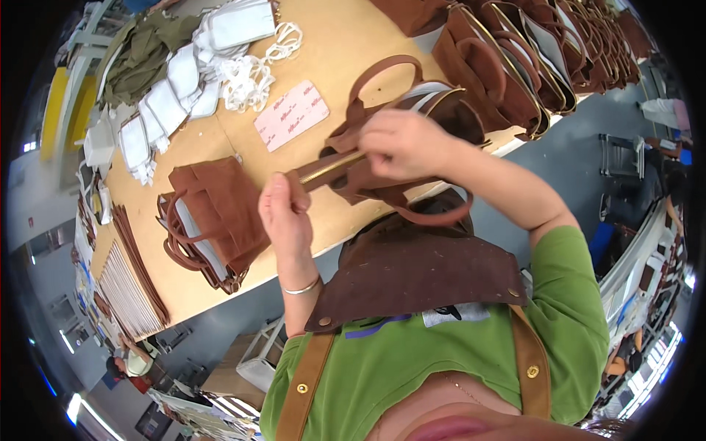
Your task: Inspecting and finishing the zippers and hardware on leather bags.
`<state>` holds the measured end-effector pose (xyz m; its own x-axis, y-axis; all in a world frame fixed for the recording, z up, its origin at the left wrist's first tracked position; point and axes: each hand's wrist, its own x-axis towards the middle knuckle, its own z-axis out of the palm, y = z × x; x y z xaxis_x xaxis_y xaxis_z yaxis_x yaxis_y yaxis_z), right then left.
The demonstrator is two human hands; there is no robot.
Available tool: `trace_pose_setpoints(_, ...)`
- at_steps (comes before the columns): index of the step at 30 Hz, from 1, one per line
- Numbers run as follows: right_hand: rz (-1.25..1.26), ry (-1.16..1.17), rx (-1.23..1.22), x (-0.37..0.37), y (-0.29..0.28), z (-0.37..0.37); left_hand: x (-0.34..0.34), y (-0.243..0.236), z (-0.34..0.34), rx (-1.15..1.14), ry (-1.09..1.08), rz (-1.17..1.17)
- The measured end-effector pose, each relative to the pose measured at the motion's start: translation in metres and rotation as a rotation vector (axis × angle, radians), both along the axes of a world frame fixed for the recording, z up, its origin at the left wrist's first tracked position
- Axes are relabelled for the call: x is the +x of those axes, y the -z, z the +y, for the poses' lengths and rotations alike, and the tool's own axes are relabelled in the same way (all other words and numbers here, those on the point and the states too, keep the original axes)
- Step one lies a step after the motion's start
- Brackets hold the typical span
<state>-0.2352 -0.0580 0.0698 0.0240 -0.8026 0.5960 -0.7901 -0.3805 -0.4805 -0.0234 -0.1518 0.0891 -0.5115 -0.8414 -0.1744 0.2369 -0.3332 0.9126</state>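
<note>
A brown leather handbag (441, 191) lies open on the wooden table, with its two handles and a strip with a gold zipper (318, 170) stretched toward the left. My left hand (285, 220) grips the left end of that zipper strip. My right hand (401, 145) is closed on the zipper strip over the bag's opening; what exactly its fingertips pinch is partly hidden. A second brown handbag (220, 206) lies on the table to the left of my left hand. A pink printed card (290, 114) lies just beyond the bag.
A row of brown bags (500, 73) fills the back right of the table (353, 37). White pouches (169, 103), white straps (246, 81) and olive cloth (132, 59) sit at the back left. Leather strips (129, 268) lie at the left end. Other people (132, 367) are around the workroom.
</note>
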Motion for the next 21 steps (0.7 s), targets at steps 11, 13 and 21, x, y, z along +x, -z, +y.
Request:
trace_pose_setpoints(11, 0.133, 0.275, 0.313, -0.03, -0.015, 0.047, 0.076, 0.069, -0.041, 0.092, -0.029, -0.198)
trace_pose_setpoints(13, 0.134, 0.299, 0.368, -0.028, -0.014, 0.052, 0.074, 0.071, -0.04, 0.14, -0.043, -0.199)
trace_pose_setpoints(21, -0.082, 0.443, 0.474, -0.01, -0.012, 0.058, 0.074, 0.108, -0.041, -0.106, 0.114, -0.382)
